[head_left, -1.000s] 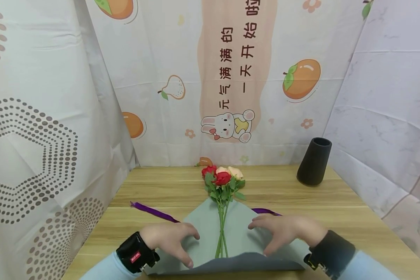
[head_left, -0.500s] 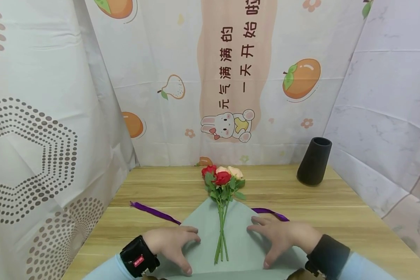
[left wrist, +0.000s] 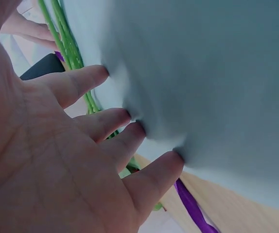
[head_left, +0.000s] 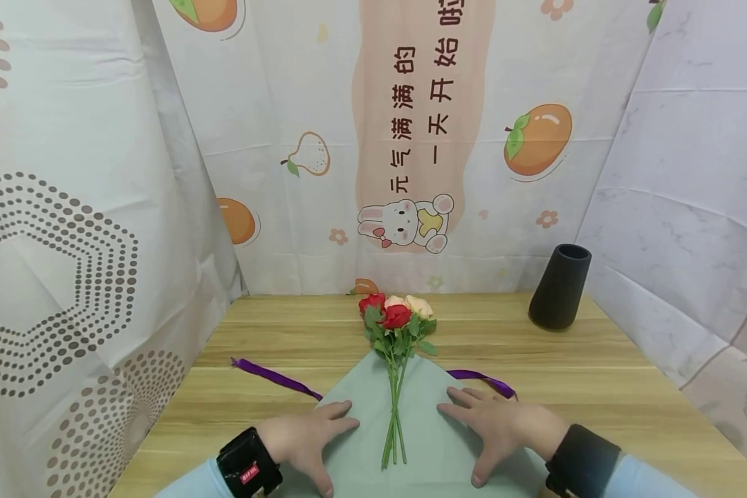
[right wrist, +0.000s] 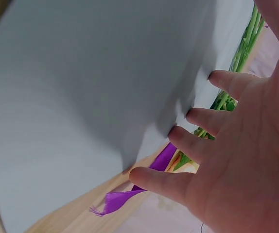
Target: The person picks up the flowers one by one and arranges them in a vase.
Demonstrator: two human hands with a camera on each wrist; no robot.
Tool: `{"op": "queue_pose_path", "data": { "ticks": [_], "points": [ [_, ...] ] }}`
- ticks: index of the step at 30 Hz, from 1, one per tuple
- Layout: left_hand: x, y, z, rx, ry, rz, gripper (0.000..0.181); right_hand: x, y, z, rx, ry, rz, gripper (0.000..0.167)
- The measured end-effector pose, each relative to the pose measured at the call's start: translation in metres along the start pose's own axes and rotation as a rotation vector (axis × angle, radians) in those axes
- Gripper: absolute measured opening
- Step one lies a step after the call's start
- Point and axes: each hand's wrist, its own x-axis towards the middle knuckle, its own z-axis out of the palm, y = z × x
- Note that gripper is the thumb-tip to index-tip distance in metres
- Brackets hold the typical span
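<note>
A sheet of grey-green wrapping paper (head_left: 423,456) lies on the table with one corner pointing away from me. On its middle rests a bunch of artificial roses (head_left: 395,318), red and cream, their bare green stems (head_left: 393,429) running toward me. My left hand (head_left: 308,439) presses on the paper left of the stems, fingers spread. On the other side my right hand (head_left: 494,425) rests on it in the same way. In both wrist views the fingertips touch the sheet. A purple ribbon (head_left: 277,377) passes under the paper, its right end (head_left: 482,379) showing beyond my right hand.
A black tapered vase (head_left: 559,287) stands at the back right of the wooden table (head_left: 286,318). Printed curtains hang behind the table and along both sides.
The paper's near edge, curled up a second ago, now lies flatter and has dropped toward the bottom of the view. Both hands have shifted slightly toward me and their fingers have spread.
</note>
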Motion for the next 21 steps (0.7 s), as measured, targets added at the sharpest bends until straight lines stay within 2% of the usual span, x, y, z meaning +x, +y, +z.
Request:
{"op": "queue_pose_path", "data": {
  "ticks": [8,13,21],
  "points": [
    [-0.002,-0.002,0.005,-0.016,0.017,0.012,0.099,0.000,0.008,0.005,0.027,0.012,-0.033,0.107],
    [-0.005,-0.003,0.005,-0.028,0.013,-0.006,0.099,0.001,0.010,0.007,0.021,0.020,-0.047,0.107],
    [-0.008,-0.004,0.005,0.021,0.023,-0.030,0.099,-0.002,0.011,0.009,0.006,0.038,-0.062,0.108]
  ]
}}
